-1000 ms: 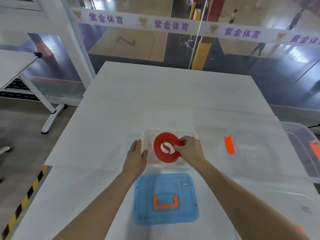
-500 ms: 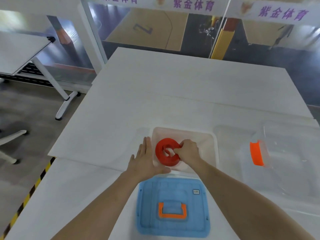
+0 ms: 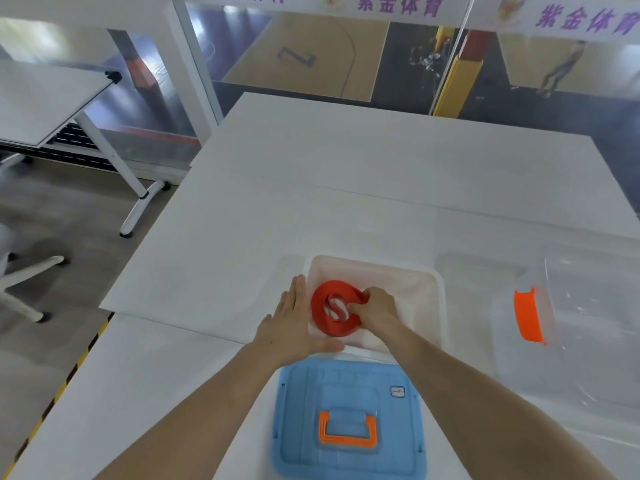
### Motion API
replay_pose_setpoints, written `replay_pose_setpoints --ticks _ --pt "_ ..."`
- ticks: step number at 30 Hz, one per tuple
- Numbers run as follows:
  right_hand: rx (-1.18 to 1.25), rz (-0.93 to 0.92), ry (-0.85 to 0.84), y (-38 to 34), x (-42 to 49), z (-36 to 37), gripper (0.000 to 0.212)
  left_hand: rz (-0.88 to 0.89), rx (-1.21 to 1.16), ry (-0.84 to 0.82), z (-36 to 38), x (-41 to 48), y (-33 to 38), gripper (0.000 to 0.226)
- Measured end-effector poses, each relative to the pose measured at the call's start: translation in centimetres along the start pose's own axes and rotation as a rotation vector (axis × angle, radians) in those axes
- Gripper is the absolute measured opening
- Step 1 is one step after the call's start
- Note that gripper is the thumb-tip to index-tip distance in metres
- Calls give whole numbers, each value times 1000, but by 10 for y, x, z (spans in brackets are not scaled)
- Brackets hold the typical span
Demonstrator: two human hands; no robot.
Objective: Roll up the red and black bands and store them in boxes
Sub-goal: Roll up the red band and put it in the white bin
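Observation:
A rolled red band [image 3: 323, 320] lies coiled inside a small clear box [image 3: 408, 271] on the white table. My right hand [image 3: 375, 308] is shut on the roll's right side, inside the box. My left hand [image 3: 294, 323] rests flat with fingers together against the box's left wall and near-left corner, holding nothing. No black band shows anywhere in view.
A blue lid with an orange handle [image 3: 348, 424] lies just in front of the box. A large clear tub with an orange latch [image 3: 528, 318] stands to the right. The white table [image 3: 346, 188] stretches far ahead; its left edge drops to the floor.
My right hand has lowered the red roll from above the box down into it. My left hand has stayed against the box's left side. The view has tilted down.

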State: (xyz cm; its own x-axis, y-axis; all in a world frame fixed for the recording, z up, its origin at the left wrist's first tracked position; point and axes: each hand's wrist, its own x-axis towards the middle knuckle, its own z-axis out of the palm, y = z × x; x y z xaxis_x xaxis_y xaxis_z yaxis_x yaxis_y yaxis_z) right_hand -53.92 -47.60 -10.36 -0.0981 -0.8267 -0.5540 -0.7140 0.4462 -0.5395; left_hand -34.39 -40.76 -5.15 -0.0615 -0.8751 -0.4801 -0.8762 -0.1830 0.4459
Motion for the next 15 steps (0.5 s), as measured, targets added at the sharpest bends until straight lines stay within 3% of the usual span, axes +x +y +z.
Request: replay_pose_setpoints --ticks 6,10,15 --pt "-60 0 -23 1 -10 -13 55 -34 99 -50 -10 -6 10 162" --pt "-153 -79 47 0 -35 -28 46 -64 196 -51 -20 -7 20 162" --pt "-246 -245 143 -11 -90 -47 36 -15 342 32 -33 -37 31 125"
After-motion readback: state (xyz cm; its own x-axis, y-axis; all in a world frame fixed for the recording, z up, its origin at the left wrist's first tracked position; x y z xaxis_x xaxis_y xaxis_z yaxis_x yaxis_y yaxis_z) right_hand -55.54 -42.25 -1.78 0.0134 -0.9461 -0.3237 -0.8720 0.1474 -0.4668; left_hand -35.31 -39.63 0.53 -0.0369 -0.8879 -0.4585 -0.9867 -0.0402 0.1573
